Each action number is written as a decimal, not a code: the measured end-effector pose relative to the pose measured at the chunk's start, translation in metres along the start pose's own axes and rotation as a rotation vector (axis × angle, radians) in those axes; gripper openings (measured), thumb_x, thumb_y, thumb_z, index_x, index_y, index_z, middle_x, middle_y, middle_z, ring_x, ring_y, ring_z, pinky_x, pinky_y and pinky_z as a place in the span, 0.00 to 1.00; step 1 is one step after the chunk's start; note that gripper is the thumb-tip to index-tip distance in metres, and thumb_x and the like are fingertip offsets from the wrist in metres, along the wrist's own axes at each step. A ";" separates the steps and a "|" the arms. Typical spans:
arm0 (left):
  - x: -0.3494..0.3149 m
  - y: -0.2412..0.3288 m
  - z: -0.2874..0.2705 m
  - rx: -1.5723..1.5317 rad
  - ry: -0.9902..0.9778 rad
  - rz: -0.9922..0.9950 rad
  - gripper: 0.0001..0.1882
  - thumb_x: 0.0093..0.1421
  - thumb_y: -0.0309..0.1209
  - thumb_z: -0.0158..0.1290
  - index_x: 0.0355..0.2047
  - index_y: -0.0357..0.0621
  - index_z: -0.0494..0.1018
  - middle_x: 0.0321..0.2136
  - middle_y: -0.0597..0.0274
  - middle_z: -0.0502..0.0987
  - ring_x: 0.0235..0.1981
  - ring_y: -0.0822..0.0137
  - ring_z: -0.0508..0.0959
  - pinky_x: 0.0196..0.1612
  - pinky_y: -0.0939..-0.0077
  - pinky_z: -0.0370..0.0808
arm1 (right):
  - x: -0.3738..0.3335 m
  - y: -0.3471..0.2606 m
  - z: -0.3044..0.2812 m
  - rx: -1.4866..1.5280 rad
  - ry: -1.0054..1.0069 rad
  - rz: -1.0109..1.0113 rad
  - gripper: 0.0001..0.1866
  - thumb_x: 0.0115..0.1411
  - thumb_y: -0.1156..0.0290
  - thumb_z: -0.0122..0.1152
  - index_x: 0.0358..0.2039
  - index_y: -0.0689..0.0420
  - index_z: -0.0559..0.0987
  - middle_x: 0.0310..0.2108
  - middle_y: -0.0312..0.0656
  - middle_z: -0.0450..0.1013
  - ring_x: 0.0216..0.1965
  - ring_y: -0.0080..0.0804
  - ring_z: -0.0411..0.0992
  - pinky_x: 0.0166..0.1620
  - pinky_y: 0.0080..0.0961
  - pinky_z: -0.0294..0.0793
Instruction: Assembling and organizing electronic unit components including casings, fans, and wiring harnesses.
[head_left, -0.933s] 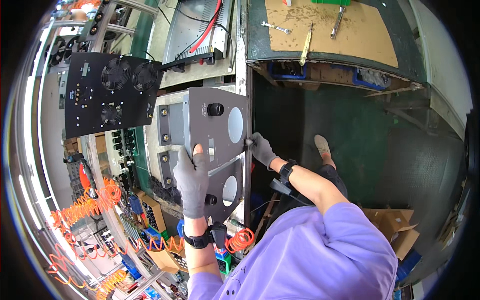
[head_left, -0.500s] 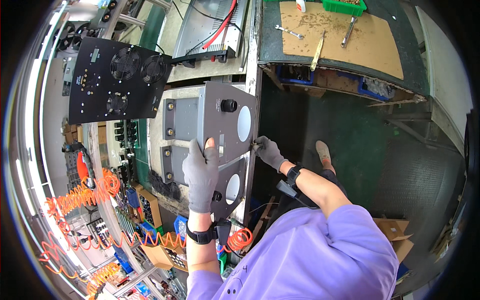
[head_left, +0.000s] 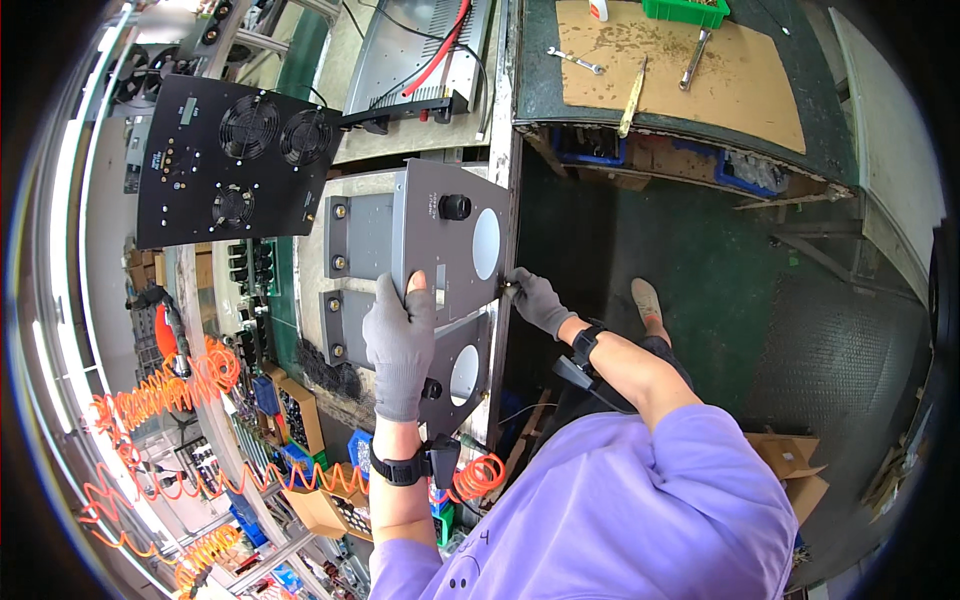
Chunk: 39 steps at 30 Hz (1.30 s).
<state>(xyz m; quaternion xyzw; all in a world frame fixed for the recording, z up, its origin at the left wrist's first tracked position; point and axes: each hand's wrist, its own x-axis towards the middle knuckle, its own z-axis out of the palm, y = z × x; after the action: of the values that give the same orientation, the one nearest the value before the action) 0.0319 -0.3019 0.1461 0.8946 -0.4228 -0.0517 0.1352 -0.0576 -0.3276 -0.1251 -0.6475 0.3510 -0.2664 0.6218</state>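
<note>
Closest in, a purple sleeve (head_left: 620, 510) at the bottom, with two grey-gloved hands reaching up from it. Left hand (head_left: 400, 345) lying flat on the grey metal panel (head_left: 450, 250), fingers stretched out long and close together, thumb tip up near the panel's middle. Pressing on it, not wrapped around it. A black watch (head_left: 400, 468) on that wrist. Right hand (head_left: 535, 300) at the panel's right edge, fingers curled in tight around something small and dark; too small to tell what.

Grey metal panel right in the middle, standing on the edge of the workbench, with a black knob (head_left: 455, 207) near its top and a round white hole (head_left: 485, 243) beside it. A second grey panel (head_left: 460, 365) just below, with its own round hole.

Orange curly hoses (head_left: 150, 395) off to the left, and another orange coil (head_left: 478, 477) near the watch.

Farther up, a black box with three fans (head_left: 225, 165). A red cable (head_left: 445, 45) above that. On the far right, a brown cardboard sheet (head_left: 680, 70) on a green table, with a wrench (head_left: 575, 60) lying on it and a green bin (head_left: 685, 10) at its top edge. A shoe (head_left: 648, 298) on the dark green floor.
</note>
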 end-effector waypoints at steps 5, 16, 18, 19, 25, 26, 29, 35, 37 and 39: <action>-0.001 0.003 -0.001 -0.053 -0.010 -0.014 0.14 0.56 0.36 0.44 0.23 0.37 0.61 0.13 0.44 0.68 0.17 0.45 0.71 0.19 0.58 0.65 | 0.003 0.008 0.003 -0.162 -0.141 0.075 0.10 0.56 0.67 0.48 0.36 0.58 0.71 0.29 0.55 0.70 0.36 0.51 0.68 0.34 0.36 0.69; -0.001 -0.001 0.002 -0.043 0.009 -0.005 0.14 0.56 0.36 0.44 0.22 0.37 0.61 0.13 0.44 0.68 0.18 0.44 0.70 0.20 0.58 0.64 | 0.004 0.006 0.017 0.163 0.054 0.333 0.13 0.55 0.62 0.50 0.33 0.59 0.70 0.26 0.51 0.72 0.32 0.46 0.71 0.34 0.32 0.68; -0.001 -0.002 0.002 -0.036 0.014 -0.008 0.14 0.56 0.36 0.44 0.22 0.37 0.61 0.13 0.44 0.68 0.18 0.44 0.70 0.20 0.58 0.64 | 0.005 0.002 0.016 0.148 0.036 0.406 0.13 0.55 0.63 0.51 0.33 0.59 0.70 0.27 0.50 0.72 0.32 0.43 0.72 0.34 0.32 0.69; -0.001 -0.003 0.001 -0.043 0.000 -0.024 0.14 0.56 0.36 0.44 0.22 0.37 0.61 0.12 0.44 0.68 0.18 0.44 0.70 0.20 0.58 0.64 | 0.004 -0.005 0.012 0.223 0.003 0.435 0.12 0.54 0.64 0.52 0.32 0.60 0.70 0.27 0.50 0.72 0.32 0.43 0.72 0.34 0.31 0.69; 0.001 0.001 0.001 -0.046 -0.031 -0.054 0.15 0.56 0.38 0.44 0.23 0.37 0.61 0.12 0.44 0.68 0.18 0.44 0.71 0.20 0.58 0.65 | 0.000 0.010 0.015 0.036 0.046 0.168 0.10 0.56 0.68 0.50 0.30 0.62 0.70 0.21 0.43 0.71 0.23 0.29 0.71 0.27 0.23 0.69; 0.001 0.001 0.001 -0.031 -0.036 -0.070 0.16 0.56 0.39 0.44 0.23 0.37 0.62 0.12 0.44 0.67 0.18 0.45 0.71 0.20 0.58 0.65 | 0.000 0.010 0.014 -0.045 0.057 0.114 0.10 0.56 0.67 0.49 0.29 0.63 0.71 0.21 0.45 0.71 0.24 0.33 0.72 0.28 0.25 0.69; -0.001 -0.001 0.002 -0.039 -0.034 -0.082 0.16 0.56 0.40 0.44 0.24 0.38 0.62 0.13 0.44 0.68 0.19 0.45 0.71 0.21 0.57 0.65 | 0.003 0.000 0.008 -0.277 -0.008 0.047 0.13 0.57 0.64 0.47 0.27 0.64 0.71 0.22 0.48 0.71 0.27 0.39 0.73 0.28 0.28 0.68; -0.004 0.001 -0.005 -0.054 -0.081 -0.120 0.15 0.57 0.42 0.43 0.31 0.40 0.64 0.17 0.44 0.71 0.24 0.43 0.72 0.26 0.57 0.67 | 0.011 -0.004 0.003 0.063 -0.310 0.581 0.14 0.57 0.62 0.45 0.29 0.61 0.70 0.26 0.53 0.71 0.34 0.51 0.70 0.33 0.36 0.67; -0.008 0.007 -0.012 -0.094 -0.081 -0.118 0.16 0.56 0.40 0.44 0.37 0.40 0.63 0.22 0.43 0.71 0.27 0.44 0.72 0.30 0.59 0.68 | 0.004 0.009 0.011 0.021 -0.189 0.416 0.14 0.58 0.62 0.44 0.27 0.61 0.70 0.21 0.46 0.69 0.26 0.38 0.69 0.28 0.30 0.67; -0.016 0.006 -0.017 -0.134 -0.079 -0.120 0.18 0.56 0.39 0.45 0.42 0.39 0.63 0.27 0.43 0.72 0.31 0.44 0.73 0.33 0.61 0.69 | 0.004 0.019 0.014 -0.020 -0.077 0.247 0.14 0.59 0.62 0.43 0.25 0.60 0.69 0.16 0.38 0.68 0.18 0.25 0.68 0.23 0.24 0.67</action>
<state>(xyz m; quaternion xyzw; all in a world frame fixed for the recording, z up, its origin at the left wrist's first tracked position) 0.0214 -0.2899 0.1638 0.9046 -0.3689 -0.1231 0.1748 -0.0469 -0.3218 -0.1457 -0.6152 0.4064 -0.1593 0.6565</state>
